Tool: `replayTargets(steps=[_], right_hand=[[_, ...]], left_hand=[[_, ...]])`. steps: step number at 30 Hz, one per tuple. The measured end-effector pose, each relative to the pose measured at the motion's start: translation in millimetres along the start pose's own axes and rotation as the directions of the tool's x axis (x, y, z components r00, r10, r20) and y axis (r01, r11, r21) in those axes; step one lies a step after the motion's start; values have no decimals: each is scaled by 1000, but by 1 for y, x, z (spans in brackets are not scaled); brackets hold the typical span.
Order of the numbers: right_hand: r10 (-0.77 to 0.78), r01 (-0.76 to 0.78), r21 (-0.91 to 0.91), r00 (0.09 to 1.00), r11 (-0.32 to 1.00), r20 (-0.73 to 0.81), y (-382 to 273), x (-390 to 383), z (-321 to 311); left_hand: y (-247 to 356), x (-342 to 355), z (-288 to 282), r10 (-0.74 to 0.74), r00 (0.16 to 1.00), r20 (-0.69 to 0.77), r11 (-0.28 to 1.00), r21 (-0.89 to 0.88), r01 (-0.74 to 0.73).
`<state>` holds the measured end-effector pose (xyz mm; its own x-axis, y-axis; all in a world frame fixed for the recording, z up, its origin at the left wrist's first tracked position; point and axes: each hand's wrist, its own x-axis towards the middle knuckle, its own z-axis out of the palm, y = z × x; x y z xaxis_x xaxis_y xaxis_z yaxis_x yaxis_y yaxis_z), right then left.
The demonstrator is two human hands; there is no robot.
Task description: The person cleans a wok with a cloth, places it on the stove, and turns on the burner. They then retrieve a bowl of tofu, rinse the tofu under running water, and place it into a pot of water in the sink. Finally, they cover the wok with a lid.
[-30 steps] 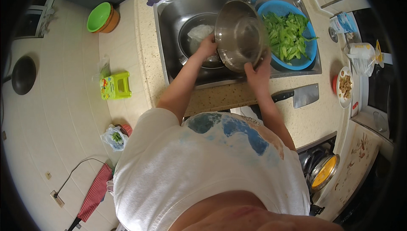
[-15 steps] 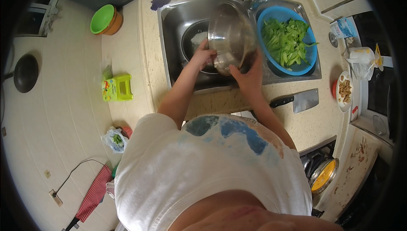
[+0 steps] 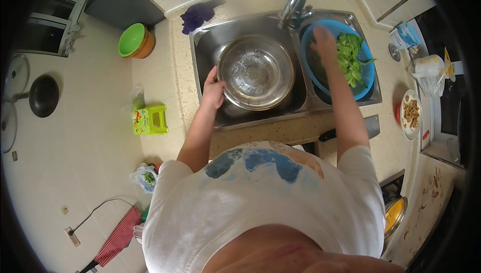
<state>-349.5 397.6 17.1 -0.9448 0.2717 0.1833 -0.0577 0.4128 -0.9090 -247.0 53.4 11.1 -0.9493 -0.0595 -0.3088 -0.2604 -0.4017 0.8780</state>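
A steel bowl (image 3: 254, 75) sits level in the left basin of the sink (image 3: 204, 50). My left hand (image 3: 214, 87) is closed on its left rim. My right hand (image 3: 323, 45) is raised over the left part of the blue plastic colander (image 3: 367, 57) in the right basin; it is smeared by motion, so I cannot tell whether it holds anything. Green leafy vegetables (image 3: 350, 57) lie in the colander, beside the hand. The chrome faucet (image 3: 293, 7) stands behind the basins. A cleaver (image 3: 372, 125) lies on the counter in front of the sink, partly behind my right forearm.
A plate of brown food (image 3: 411, 115) stands at the right, near a plastic bag (image 3: 426, 75). A pan of yellow food (image 3: 393, 213) is on the stove at lower right. A purple cloth (image 3: 198, 17) lies behind the sink. A green stool (image 3: 149, 120) stands at the left.
The steel bowl has gone from tilted to level in the left basin. My right hand has left it and moved up and right into the colander; my left hand still grips the rim.
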Motion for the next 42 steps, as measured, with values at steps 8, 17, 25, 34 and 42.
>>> replayTargets(steps=[8,17,25,34,42], right_hand=[[61,-27,-558,997,829,41,5,116,23],[55,-35,265,996,964,-68,43,93,29],[344,-397,49,844,916,412,-20,-64,-7],[465,-700,305,678,646,570,-45,-151,14],[485,-593,379,802,710,348,-45,-160,26]], left_hand=[[17,-7,6,-117,989,-86,959,248,135],[6,2,-3,-116,991,-59,990,79,121],[2,13,-9,-160,986,38,987,32,159],[-5,29,64,690,578,436,44,772,-634],[-100,56,134,413,625,663,98,650,-754]])
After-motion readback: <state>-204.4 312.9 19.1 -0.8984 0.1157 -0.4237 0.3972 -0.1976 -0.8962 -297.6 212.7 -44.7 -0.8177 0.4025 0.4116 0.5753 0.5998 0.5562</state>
